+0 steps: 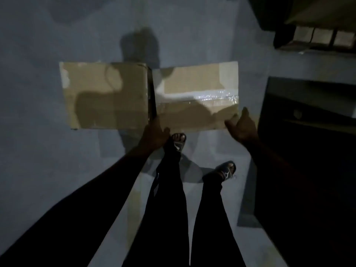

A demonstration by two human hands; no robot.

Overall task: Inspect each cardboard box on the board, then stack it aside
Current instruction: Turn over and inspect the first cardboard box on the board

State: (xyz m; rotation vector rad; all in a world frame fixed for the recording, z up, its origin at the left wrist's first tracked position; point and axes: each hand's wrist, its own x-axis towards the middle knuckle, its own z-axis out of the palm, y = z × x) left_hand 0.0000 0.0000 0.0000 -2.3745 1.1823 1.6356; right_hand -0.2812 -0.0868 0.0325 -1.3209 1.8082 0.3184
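Observation:
Two brown cardboard boxes show side by side in front of me in dim light. The left box [106,95] lies flat, its top partly in shadow. The right box [194,87] has shiny clear tape across its face. My left hand [156,133] grips the near left corner of the right box, at the dark gap between the two boxes. My right hand [241,125] holds the near right corner of the same box, thumb against its front edge and fingers up its side.
A dark slab-like board or furniture edge [308,151] fills the right side. A dark shelf with pale compartments [316,38] sits at the top right. My legs and sandalled feet [228,170] stand on the grey floor [38,132] below the boxes.

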